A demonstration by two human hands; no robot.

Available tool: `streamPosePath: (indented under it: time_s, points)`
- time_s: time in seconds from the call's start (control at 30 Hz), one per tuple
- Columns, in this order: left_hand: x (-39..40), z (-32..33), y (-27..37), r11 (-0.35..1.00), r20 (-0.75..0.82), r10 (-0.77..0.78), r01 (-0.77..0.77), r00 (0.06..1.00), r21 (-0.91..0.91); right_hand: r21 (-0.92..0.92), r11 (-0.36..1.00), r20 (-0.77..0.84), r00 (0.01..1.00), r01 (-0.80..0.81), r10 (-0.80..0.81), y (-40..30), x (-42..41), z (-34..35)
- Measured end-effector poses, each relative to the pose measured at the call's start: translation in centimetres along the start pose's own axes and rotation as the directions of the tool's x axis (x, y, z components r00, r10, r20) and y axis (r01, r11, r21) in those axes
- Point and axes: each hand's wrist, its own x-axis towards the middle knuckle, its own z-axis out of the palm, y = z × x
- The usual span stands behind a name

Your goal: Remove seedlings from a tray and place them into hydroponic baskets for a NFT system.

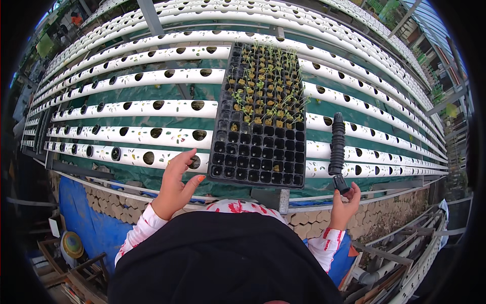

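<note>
My right hand (346,207) pinches a single black plastic net cup (341,185) between thumb and fingers. Just beyond it, a long stack of nested black net cups (336,144) lies across the white pipes. My left hand (177,187) holds nothing, its thumb and fingers apart, beside an uncovered hole (194,162) in the nearest white hydroponic pipe (131,156). Between my hands, a black seedling tray (256,182) rests on the pipes. Thin green seedlings in brownish plugs (259,102) fill its far cells; most near cells hold no plug.
Several net cups sit in pipe holes at the left, the closest one (115,153) in the nearest pipe. Green sheeting (152,143) lies beneath the pipes. A metal post (150,17) rises at the back. Spare pipes (398,247) are piled at lower right, above paving blocks (309,224).
</note>
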Motion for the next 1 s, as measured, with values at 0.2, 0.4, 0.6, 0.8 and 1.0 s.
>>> streamPosePath:
  time_s: [0.2, 0.4, 0.6, 0.8, 1.0]
  points:
    - [4.5, 1.1, 2.4, 0.927, 0.300, 0.373, -0.344, 0.878, -0.147, 0.282, 0.951, 0.645, 0.708, 0.129, -0.287, -14.1, -1.8, 5.6]
    - [5.3, 1.9, -0.1, 0.944, 0.343, 0.287, -0.205, 0.894, -0.257, 0.474, 0.831, 0.721, 0.413, 0.291, -0.556, -19.4, -1.4, 11.1]
    - [2.0, 1.5, -6.3, 0.693, 0.060, -0.273, 0.240, 0.960, -0.680, 0.567, 0.718, 0.733, 0.645, -0.403, -0.216, -16.7, 5.8, 13.6]
    - [0.2, 3.6, -8.9, 0.735, -0.163, -0.359, 0.171, 0.919, -0.656, 0.357, 0.931, 0.651, 0.695, 0.076, -0.306, -15.5, 9.8, 18.4]
    - [1.1, 4.8, -9.5, 0.764, -0.131, -0.280, 0.138, 0.951, -0.631, 0.332, 0.943, 0.716, 0.645, 0.024, -0.268, -15.6, 9.9, 21.6]
